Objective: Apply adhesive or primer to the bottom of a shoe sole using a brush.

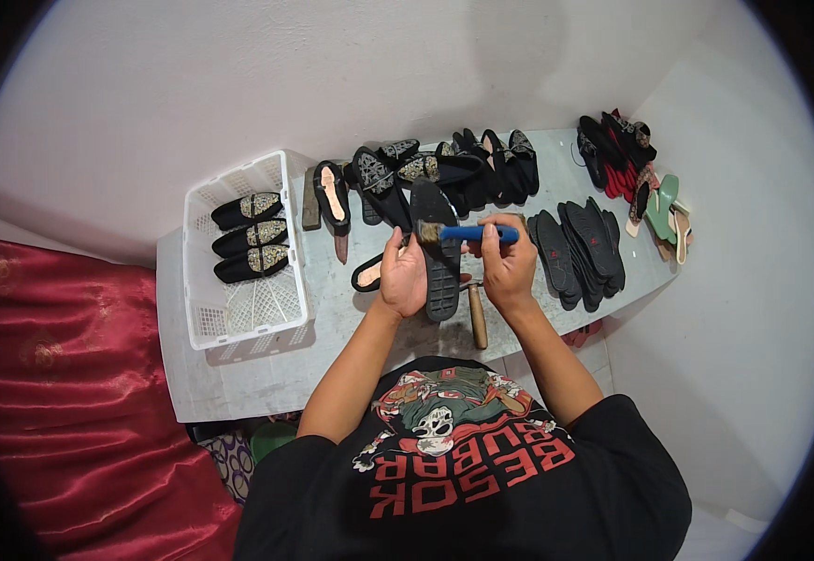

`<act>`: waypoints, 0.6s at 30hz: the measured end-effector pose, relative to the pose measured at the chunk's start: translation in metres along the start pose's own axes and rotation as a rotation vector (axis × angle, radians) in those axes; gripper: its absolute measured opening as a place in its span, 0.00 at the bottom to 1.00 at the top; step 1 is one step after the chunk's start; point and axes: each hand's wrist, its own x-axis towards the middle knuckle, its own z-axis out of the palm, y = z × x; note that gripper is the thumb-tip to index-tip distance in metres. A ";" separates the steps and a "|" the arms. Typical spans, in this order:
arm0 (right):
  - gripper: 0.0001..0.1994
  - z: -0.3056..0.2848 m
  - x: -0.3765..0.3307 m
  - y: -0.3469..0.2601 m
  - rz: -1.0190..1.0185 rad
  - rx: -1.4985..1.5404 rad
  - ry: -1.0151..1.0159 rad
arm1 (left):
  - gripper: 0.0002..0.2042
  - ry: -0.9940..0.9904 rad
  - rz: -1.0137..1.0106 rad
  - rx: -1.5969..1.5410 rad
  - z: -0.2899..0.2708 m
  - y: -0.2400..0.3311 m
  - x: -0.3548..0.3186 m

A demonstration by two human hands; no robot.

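Observation:
My left hand point(404, 276) grips a black shoe sole point(440, 280) by its left edge, above the table. Ridged tread shows on its lower end. In my right hand point(508, 262) is a paintbrush point(482, 234) with a blue handle, its bristles against the sole's upper half. Beneath my hands lies a tool with a wooden handle point(479, 323), its head partly hidden. Left of the sole, a black shoe with a pale insole point(367, 275) is partly covered by my left hand. A patterned black shoe point(376, 173) lies just beyond.
A white plastic basket point(298, 252) at the left holds three patterned black shoes point(250, 237). Black soles point(580, 252) are stacked on the right of the grey table point(238, 383). Several shoes point(491, 168) line the back; green shoe forms point(662, 210) lie at the far right corner.

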 end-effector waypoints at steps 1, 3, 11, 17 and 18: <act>0.08 -0.001 -0.006 -0.006 -0.001 0.000 -0.003 | 0.36 0.006 0.001 -0.028 -0.003 0.002 -0.001; 0.07 -0.003 -0.017 -0.022 -0.031 -0.067 -0.103 | 0.36 0.010 0.001 -0.057 -0.007 0.008 -0.004; 0.06 0.004 -0.002 -0.016 -0.320 -0.321 -0.018 | 0.35 -0.014 -0.054 -0.015 -0.006 0.003 -0.007; 0.08 0.006 -0.010 -0.021 -0.346 -0.318 -0.106 | 0.36 0.051 -0.039 -0.051 -0.005 0.005 -0.006; 0.08 0.005 -0.017 -0.023 -0.378 -0.307 -0.180 | 0.36 0.088 -0.021 -0.060 -0.008 0.007 -0.006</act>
